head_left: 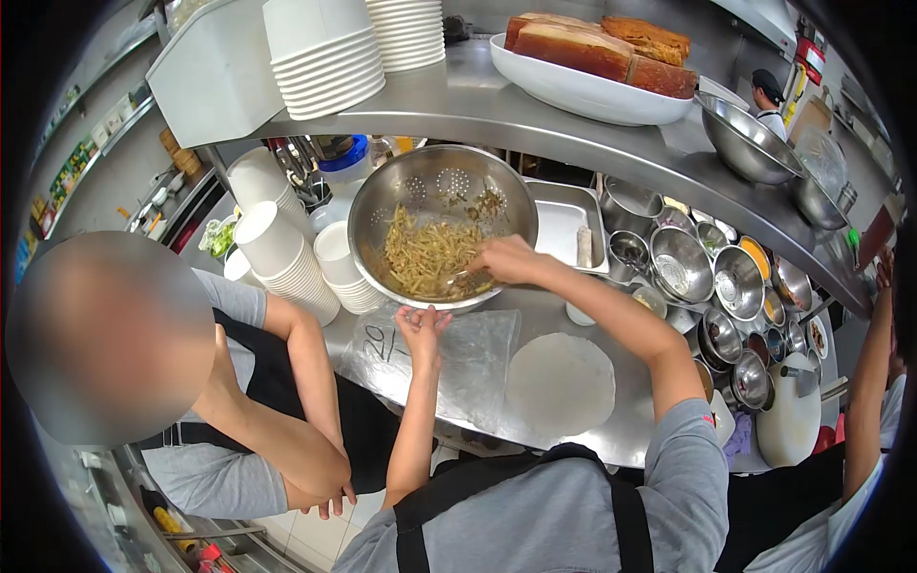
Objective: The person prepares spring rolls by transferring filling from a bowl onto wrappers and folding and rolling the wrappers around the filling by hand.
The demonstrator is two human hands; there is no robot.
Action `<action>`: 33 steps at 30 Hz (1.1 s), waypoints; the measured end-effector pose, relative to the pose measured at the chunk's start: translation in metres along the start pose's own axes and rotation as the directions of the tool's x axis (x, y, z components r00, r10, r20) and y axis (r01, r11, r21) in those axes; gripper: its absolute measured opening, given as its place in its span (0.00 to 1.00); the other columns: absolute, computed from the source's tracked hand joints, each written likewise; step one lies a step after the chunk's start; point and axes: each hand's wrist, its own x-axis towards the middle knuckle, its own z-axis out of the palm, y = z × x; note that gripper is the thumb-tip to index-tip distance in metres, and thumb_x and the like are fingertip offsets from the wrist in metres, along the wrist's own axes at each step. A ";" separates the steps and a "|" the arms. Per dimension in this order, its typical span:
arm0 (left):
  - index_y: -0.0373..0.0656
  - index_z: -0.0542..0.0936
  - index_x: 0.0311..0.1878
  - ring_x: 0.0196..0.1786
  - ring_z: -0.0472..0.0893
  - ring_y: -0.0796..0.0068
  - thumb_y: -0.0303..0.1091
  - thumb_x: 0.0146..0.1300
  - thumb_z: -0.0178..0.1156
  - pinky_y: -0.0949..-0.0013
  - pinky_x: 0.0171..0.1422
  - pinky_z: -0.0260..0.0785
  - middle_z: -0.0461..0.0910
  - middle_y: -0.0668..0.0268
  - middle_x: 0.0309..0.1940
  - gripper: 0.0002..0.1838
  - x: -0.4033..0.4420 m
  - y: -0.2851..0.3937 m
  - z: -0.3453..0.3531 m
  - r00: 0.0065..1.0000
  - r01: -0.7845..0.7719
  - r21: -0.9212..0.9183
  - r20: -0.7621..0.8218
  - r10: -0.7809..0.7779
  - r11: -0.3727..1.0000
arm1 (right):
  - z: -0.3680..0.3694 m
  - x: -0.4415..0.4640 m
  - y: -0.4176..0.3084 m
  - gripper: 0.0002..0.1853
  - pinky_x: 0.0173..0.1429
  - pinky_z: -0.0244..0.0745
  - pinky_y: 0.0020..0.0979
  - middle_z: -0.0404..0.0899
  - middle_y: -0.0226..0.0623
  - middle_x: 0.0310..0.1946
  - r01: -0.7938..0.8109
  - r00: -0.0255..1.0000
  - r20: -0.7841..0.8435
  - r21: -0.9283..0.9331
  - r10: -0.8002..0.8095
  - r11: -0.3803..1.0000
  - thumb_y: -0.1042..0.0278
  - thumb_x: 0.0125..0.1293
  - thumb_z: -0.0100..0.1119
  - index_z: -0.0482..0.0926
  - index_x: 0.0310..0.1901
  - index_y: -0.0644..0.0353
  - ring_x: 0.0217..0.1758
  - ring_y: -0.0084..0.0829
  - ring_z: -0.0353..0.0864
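A large metal colander [361, 205] with clusters of small holes is tilted toward me above the counter. Inside it lies a heap of yellowish shredded food [425, 250] with brown bits, some stuck to the wall. My left hand [423, 327] is at the near rim, its fingers curled up against the colander. Reaching into the bowl from the right, my right hand [504, 260] is closed at the edge of the food; what its fingers grip is hidden. Below the colander are a clear plastic bag [458, 368] marked "20" and a round whitish disc [561, 384].
Stacked white tubs [287, 258] stand left of the colander. A steel shelf [449, 105] overhangs the back, carrying a white dish [573, 94] of browned meat blocks. Right are a metal tray [564, 205] and several steel bowls [681, 263]. A person [258, 382] with folded arms stands close left; another's arm [867, 382] is right.
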 end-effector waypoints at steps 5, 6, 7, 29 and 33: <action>0.46 0.55 0.50 0.38 0.80 0.65 0.24 0.65 0.55 0.57 0.47 0.78 0.71 0.63 0.36 0.19 -0.003 0.001 -0.001 1.000 -0.010 0.016 0.014 0.010 1.000 | -0.020 0.001 0.052 0.17 0.43 0.78 0.39 0.83 0.37 0.41 -0.145 0.975 0.149 -0.131 0.164 0.981 0.77 0.54 0.54 0.86 0.41 0.44 0.43 0.40 0.82; 0.46 0.55 0.50 0.38 0.80 0.65 0.24 0.65 0.55 0.57 0.47 0.78 0.71 0.63 0.36 0.19 -0.002 0.003 0.002 1.000 -0.012 0.015 0.020 0.012 1.000 | -0.030 0.003 0.048 0.18 0.44 0.78 0.39 0.83 0.37 0.42 -0.171 0.970 0.164 -0.052 0.177 0.984 0.77 0.54 0.53 0.85 0.42 0.44 0.43 0.40 0.82; 0.46 0.55 0.50 0.38 0.80 0.65 0.24 0.65 0.55 0.58 0.47 0.78 0.72 0.63 0.36 0.19 -0.001 0.003 0.003 1.000 -0.018 0.022 0.020 0.018 1.000 | -0.038 0.007 0.034 0.19 0.44 0.78 0.40 0.83 0.37 0.41 -0.185 0.972 0.141 -0.023 0.186 0.983 0.77 0.54 0.53 0.85 0.43 0.43 0.43 0.40 0.82; 0.45 0.54 0.51 0.38 0.80 0.64 0.24 0.66 0.54 0.60 0.45 0.79 0.69 0.62 0.38 0.19 -0.006 0.001 0.004 0.999 -0.044 0.053 0.022 0.043 0.998 | -0.040 0.006 -0.002 0.11 0.43 0.79 0.41 0.83 0.44 0.38 -0.417 0.890 0.086 -0.240 0.448 0.876 0.70 0.61 0.50 0.84 0.37 0.58 0.44 0.41 0.84; 0.45 0.54 0.51 0.38 0.80 0.64 0.24 0.66 0.54 0.60 0.45 0.79 0.69 0.62 0.38 0.19 -0.004 0.002 0.004 0.999 -0.039 0.068 0.009 0.039 0.997 | -0.031 0.022 -0.016 0.11 0.43 0.79 0.39 0.83 0.44 0.40 -0.363 0.896 0.181 -0.223 0.405 0.905 0.70 0.58 0.53 0.84 0.38 0.59 0.44 0.40 0.84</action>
